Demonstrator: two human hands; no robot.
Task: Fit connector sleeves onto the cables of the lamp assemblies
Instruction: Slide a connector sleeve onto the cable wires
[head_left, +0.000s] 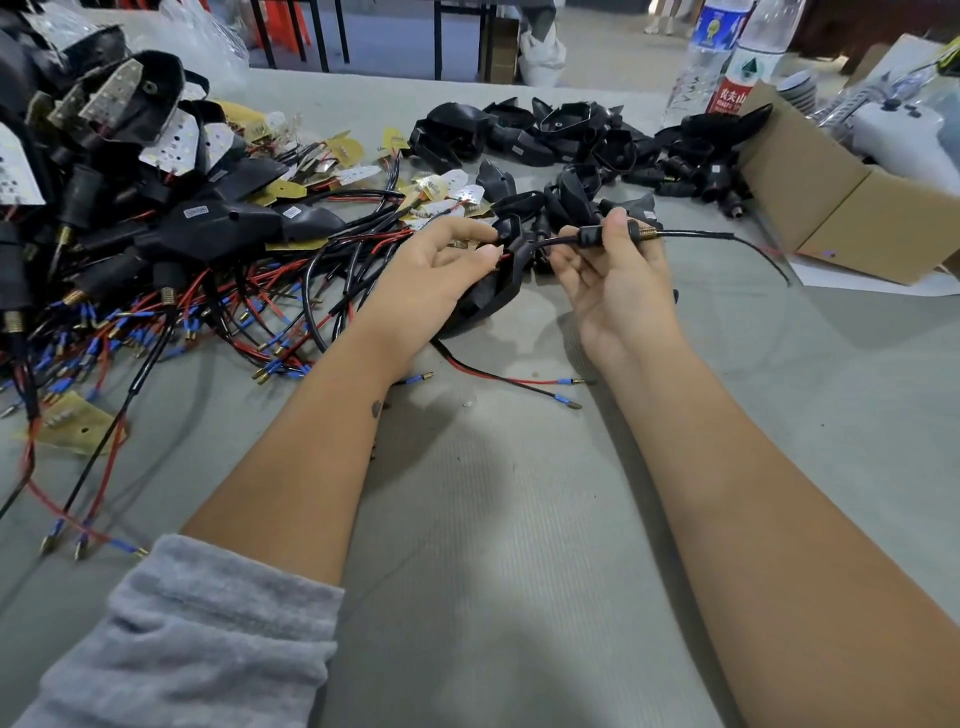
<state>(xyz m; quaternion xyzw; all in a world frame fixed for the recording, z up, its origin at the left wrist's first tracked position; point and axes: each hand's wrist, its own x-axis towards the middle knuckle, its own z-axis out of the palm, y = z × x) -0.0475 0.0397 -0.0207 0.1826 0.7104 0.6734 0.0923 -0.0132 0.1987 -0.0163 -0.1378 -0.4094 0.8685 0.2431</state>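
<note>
Grey counter (519, 519), ribbed covering, runs the full width of view.

Left side: large heap of finished lamp assemblies (119, 171), black housings with white LED boards, trailing a tangle of red and black leads (208, 312) tipped blue and brass. Far centre: smaller pile of empty black housings (561, 135). Right edge: open cardboard box (852, 208); two plastic water bottles (727, 57) stand behind it.

Both forearms reach in from the near edge; grey sleeve (197, 634) pushed up on the left arm.

Left hand (436, 270), palm up, grip curled: thumb and fingertips hold a black lamp housing (498, 291) just above the counter, at centre. Its red and black pair (519, 382) lies on the counter below, between the wrists.

Right hand (618, 275), palm up, grip pinching: thumb and fingers close on a black connector sleeve (592, 238) threaded on the black cable (696, 235) that leaves the housing. Brass threaded end (647, 232) shows just right of the thumb. Cable runs on rightward, then droops toward the box.
</note>
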